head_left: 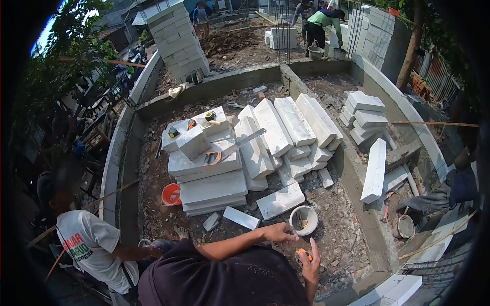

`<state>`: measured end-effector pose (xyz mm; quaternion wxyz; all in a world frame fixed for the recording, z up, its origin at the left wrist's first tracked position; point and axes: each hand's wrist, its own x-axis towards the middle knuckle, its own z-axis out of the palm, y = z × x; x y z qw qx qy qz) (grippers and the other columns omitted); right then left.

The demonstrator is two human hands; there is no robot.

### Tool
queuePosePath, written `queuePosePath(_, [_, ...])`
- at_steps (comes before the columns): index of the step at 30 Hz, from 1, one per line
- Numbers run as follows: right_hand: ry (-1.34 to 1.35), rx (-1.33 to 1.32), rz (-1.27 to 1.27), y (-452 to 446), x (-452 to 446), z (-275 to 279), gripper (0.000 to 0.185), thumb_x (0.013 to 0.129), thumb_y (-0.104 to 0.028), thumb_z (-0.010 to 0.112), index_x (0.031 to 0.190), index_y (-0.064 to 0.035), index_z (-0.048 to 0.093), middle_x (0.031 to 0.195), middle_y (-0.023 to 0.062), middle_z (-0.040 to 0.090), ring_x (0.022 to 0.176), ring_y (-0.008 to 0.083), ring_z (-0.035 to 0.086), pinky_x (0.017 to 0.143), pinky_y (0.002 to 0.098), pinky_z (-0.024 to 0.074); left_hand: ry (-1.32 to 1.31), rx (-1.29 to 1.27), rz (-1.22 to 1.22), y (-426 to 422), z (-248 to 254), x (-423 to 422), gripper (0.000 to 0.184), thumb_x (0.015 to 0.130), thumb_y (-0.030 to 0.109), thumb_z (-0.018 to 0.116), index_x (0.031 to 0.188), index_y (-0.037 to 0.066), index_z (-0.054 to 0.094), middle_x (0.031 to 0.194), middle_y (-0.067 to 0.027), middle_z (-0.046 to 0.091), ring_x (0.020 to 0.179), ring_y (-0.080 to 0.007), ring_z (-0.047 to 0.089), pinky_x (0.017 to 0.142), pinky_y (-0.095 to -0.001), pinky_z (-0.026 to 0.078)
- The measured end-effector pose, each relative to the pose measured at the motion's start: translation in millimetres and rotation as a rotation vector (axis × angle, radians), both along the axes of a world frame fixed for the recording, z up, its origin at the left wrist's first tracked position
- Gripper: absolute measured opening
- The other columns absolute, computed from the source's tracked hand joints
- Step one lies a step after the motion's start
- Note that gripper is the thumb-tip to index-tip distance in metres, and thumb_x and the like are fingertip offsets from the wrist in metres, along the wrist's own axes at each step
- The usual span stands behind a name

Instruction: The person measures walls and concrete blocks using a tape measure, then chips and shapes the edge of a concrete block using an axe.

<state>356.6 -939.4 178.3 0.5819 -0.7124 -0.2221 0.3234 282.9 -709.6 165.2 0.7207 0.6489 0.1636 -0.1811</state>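
Observation:
My right hand [311,262] holds an orange and black tape measure [304,254] low in front of me, its index finger pointing up. To its upper left is my left hand [280,233], the fingers drawn together in a pinch; what is in them, if anything, is too small to make out. Just beyond both hands a pale bucket [303,220] with tools inside stands on the rubble ground. A white block [280,201] lies behind the bucket, and a smaller white block [241,218] is left of it.
Stacked white blocks [212,188] carry a handsaw [213,157] and more tape measures [173,132]. Leaning blocks [270,127] fill the middle. An orange bucket [171,194] stands left. A person in a white shirt [89,245] is close on my left; others work at the back.

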Motion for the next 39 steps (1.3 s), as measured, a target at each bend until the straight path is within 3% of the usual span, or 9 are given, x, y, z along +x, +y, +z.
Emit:
queuePosePath(5, [-0.029,-0.028,0.047,17,-5,4,0.083,0.089,-0.039,0.073,0.152,0.0017,0.037,0.080,0.0090,0.062,0.071,0.0150,0.056,0.063,0.0320,0.0446,-0.016,0.186,-0.165,7,29,3,0.038,0.094,0.041,0.070,0.100,0.003,0.066,0.071,-0.0005,0.062,0.061,-0.0110,0.058,0.054,-0.0285,0.047])
queuePosePath(8, [-0.138,-0.089,0.096,24,-4,3,0.086,0.087,-0.044,0.074,0.151,0.0014,0.038,0.075,0.0076,0.058,0.067,0.0148,0.053,0.061,0.0311,0.0436,-0.125,0.113,-0.217,7,-1,5,0.038,0.095,0.042,0.070,0.096,0.003,0.067,0.068,-0.0013,0.060,0.059,-0.0109,0.057,0.052,-0.0278,0.045])
queuePosePath(10, [-0.132,-0.130,0.109,27,-6,8,0.088,0.085,-0.046,0.075,0.151,0.0011,0.040,0.072,0.0064,0.056,0.065,0.0150,0.052,0.060,0.0308,0.0426,-0.045,-0.038,-0.177,7,0,3,0.040,0.095,0.043,0.070,0.092,0.004,0.067,0.067,-0.0017,0.060,0.057,-0.0109,0.056,0.051,-0.0273,0.044])
queuePosePath(14, [-0.085,-0.087,0.088,30,-14,17,0.088,0.085,-0.045,0.076,0.151,0.0010,0.040,0.070,0.0056,0.053,0.064,0.0149,0.051,0.059,0.0312,0.0421,-0.026,-0.045,-0.216,10,5,-1,0.043,0.094,0.046,0.069,0.089,0.004,0.067,0.066,-0.0011,0.060,0.057,-0.0109,0.056,0.051,-0.0269,0.043])
queuePosePath(23, [-0.029,-0.011,0.049,27,-25,7,0.085,0.086,-0.038,0.074,0.152,0.0020,0.037,0.094,0.0160,0.070,0.085,0.0201,0.068,0.075,0.0333,0.0527,-0.001,-0.009,-0.396,10,-4,4,0.049,0.095,0.053,0.065,0.118,0.011,0.074,0.063,0.0029,0.051,0.058,-0.0075,0.049,0.051,-0.0264,0.040])
queuePosePath(28, [-0.062,0.022,-0.012,26,-26,0,0.084,0.088,-0.038,0.072,0.152,0.0018,0.037,0.105,0.0204,0.069,0.095,0.0230,0.069,0.082,0.0354,0.0538,-0.001,-0.062,-0.335,12,19,5,0.052,0.093,0.055,0.068,0.084,0.004,0.067,0.060,0.0041,0.048,0.053,-0.0067,0.045,0.048,-0.0268,0.035])
queuePosePath(31, [-0.205,0.066,-0.045,29,-23,-6,0.083,0.089,-0.040,0.070,0.152,0.0019,0.037,0.104,0.0200,0.068,0.093,0.0223,0.068,0.079,0.0354,0.0532,-0.001,-0.146,-0.322,11,8,6,0.050,0.090,0.051,0.074,0.073,0.007,0.058,0.058,0.0051,0.047,0.051,-0.0059,0.043,0.046,-0.0262,0.032])
queuePosePath(35, [-0.109,0.023,-0.014,37,-23,30,0.084,0.089,-0.044,0.070,0.151,0.0024,0.037,0.099,0.0183,0.067,0.087,0.0211,0.066,0.075,0.0347,0.0519,0.040,-0.228,-0.277,11,4,7,0.044,0.088,0.045,0.079,0.073,0.008,0.060,0.058,0.0061,0.047,0.050,-0.0050,0.042,0.045,-0.0249,0.029])
queuePosePath(39, [-0.138,0.032,-0.007,36,-20,20,0.085,0.090,-0.045,0.070,0.151,0.0024,0.037,0.096,0.0173,0.067,0.085,0.0197,0.066,0.073,0.0330,0.0513,0.004,-0.261,-0.221,12,9,7,0.039,0.087,0.038,0.081,0.072,0.010,0.059,0.058,0.0070,0.048,0.049,-0.0043,0.041,0.044,-0.0238,0.027])
